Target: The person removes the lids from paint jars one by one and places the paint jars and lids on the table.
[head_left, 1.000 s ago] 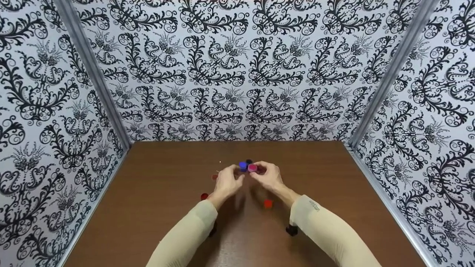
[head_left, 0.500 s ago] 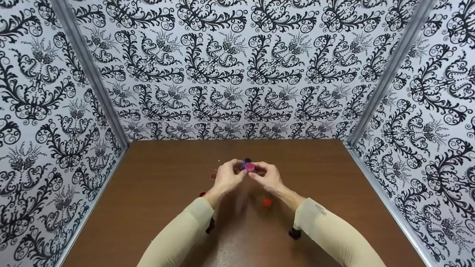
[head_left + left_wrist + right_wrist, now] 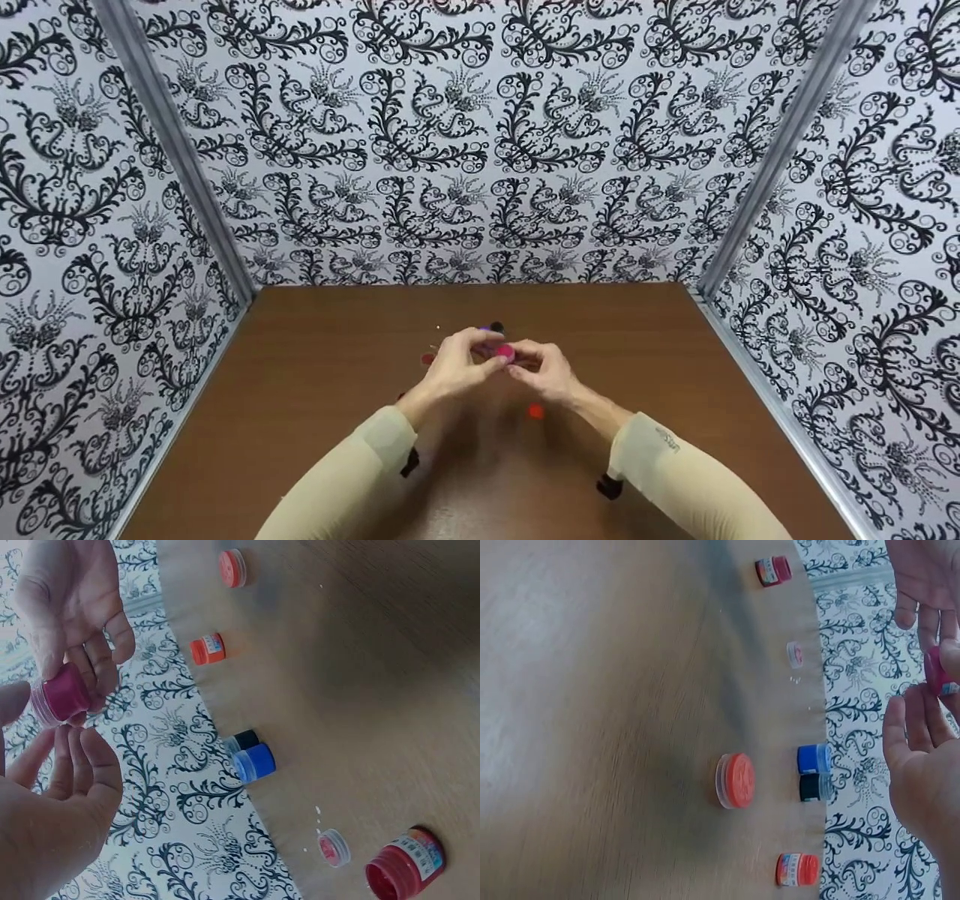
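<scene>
Both hands meet over the table around a small pink paint jar (image 3: pixel 505 352) with a clear lid. My left hand (image 3: pixel 461 364) pinches the lid end between thumb and fingers. On the other side, my right hand (image 3: pixel 551 373) grips the pink body; in the left wrist view its thumb presses the side of the jar (image 3: pixel 67 694). In the right wrist view the jar (image 3: pixel 934 673) appears partly cut off by the frame edge. Beyond the hands stand a blue paint jar (image 3: pixel 256 763) and a black paint jar (image 3: pixel 242 740), side by side.
An uncapped red paint jar (image 3: pixel 409 864) lies near a small paint-smeared lid (image 3: pixel 334 847) and white specks. An orange paint jar (image 3: pixel 797 870) and a round orange piece with a clear rim (image 3: pixel 736 780) are toward the right. Patterned walls (image 3: pixel 465 150) enclose the wooden table (image 3: pixel 315 405).
The left hand has come rightward onto the pink jar, which the right hand alone held before. Both hands and the jar have since shifted slightly toward the person.
</scene>
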Motion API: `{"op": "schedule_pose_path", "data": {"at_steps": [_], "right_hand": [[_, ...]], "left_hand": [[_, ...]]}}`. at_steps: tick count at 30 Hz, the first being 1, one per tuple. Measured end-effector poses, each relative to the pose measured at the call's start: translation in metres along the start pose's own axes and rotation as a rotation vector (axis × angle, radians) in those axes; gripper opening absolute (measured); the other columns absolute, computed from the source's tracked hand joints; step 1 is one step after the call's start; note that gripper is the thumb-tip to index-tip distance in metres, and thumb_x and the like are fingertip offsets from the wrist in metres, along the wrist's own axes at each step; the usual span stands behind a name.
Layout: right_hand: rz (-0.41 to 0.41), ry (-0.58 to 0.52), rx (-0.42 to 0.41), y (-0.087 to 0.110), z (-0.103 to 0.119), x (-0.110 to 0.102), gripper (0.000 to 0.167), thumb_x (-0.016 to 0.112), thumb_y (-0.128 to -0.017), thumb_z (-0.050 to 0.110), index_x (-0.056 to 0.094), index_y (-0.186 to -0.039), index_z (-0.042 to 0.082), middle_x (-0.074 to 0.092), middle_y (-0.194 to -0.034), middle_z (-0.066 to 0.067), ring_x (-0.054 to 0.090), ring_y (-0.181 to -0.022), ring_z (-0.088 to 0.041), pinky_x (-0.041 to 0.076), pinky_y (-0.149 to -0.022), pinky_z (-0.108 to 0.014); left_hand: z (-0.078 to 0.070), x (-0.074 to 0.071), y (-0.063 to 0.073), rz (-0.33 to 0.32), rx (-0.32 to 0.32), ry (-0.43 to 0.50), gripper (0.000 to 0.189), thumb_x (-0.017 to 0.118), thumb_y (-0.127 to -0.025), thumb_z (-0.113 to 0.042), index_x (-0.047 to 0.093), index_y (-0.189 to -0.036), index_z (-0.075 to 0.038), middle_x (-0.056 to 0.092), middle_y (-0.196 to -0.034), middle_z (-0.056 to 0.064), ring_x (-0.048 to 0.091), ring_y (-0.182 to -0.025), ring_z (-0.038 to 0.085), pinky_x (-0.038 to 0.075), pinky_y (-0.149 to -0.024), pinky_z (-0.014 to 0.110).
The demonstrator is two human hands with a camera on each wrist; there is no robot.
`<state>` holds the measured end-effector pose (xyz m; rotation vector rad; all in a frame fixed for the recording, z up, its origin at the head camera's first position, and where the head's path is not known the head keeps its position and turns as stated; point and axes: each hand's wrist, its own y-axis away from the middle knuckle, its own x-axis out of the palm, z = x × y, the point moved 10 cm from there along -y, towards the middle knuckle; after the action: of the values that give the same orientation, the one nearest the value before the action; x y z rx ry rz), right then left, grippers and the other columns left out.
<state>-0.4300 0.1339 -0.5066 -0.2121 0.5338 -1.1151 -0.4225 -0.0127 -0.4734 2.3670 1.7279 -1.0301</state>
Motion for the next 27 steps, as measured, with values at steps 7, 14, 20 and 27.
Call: {"op": "schedule_pose_path", "data": {"at_steps": [7,14,20,27], "right_hand": [[0.083,-0.007,-0.026,0.009,0.013,0.007,0.034,0.073,-0.099,-0.008,0.071,-0.132,-0.019,0.076,-0.12,-0.043,0.078,-0.102,-0.003,0.063,-0.09,-0.016],[0.118,-0.034,-0.031,0.016,0.019,0.01,0.032,0.072,-0.1,-0.01,0.073,-0.131,-0.018,0.076,-0.121,-0.042,0.079,-0.103,-0.003,0.064,-0.091,-0.017],[0.162,-0.066,-0.049,0.021,0.021,0.017,0.03,0.074,-0.103,-0.004,0.074,-0.13,-0.016,0.077,-0.119,-0.041,0.078,-0.101,-0.002,0.064,-0.09,-0.018],[0.155,-0.072,-0.048,0.024,0.021,0.016,0.031,0.072,-0.103,-0.006,0.073,-0.132,-0.016,0.078,-0.119,-0.038,0.076,-0.1,0.0,0.064,-0.088,-0.018]], "left_hand": [[-0.015,0.002,0.011,0.059,0.08,0.027,0.036,0.085,-0.099,-0.017,0.081,-0.132,-0.002,0.077,-0.117,0.013,0.077,-0.104,0.025,0.067,-0.09,0.044],[-0.018,0.004,0.02,0.082,0.092,0.026,0.031,0.087,-0.099,-0.015,0.081,-0.127,-0.005,0.076,-0.113,0.012,0.075,-0.1,0.021,0.065,-0.087,0.03],[-0.014,0.007,0.025,0.088,0.037,0.053,0.025,0.089,-0.096,-0.013,0.083,-0.119,-0.007,0.075,-0.11,0.012,0.072,-0.095,0.016,0.062,-0.083,0.021],[-0.019,0.008,0.024,0.073,-0.012,0.052,0.02,0.091,-0.094,-0.013,0.081,-0.111,-0.008,0.073,-0.106,0.011,0.071,-0.085,0.013,0.06,-0.075,0.02]]}}
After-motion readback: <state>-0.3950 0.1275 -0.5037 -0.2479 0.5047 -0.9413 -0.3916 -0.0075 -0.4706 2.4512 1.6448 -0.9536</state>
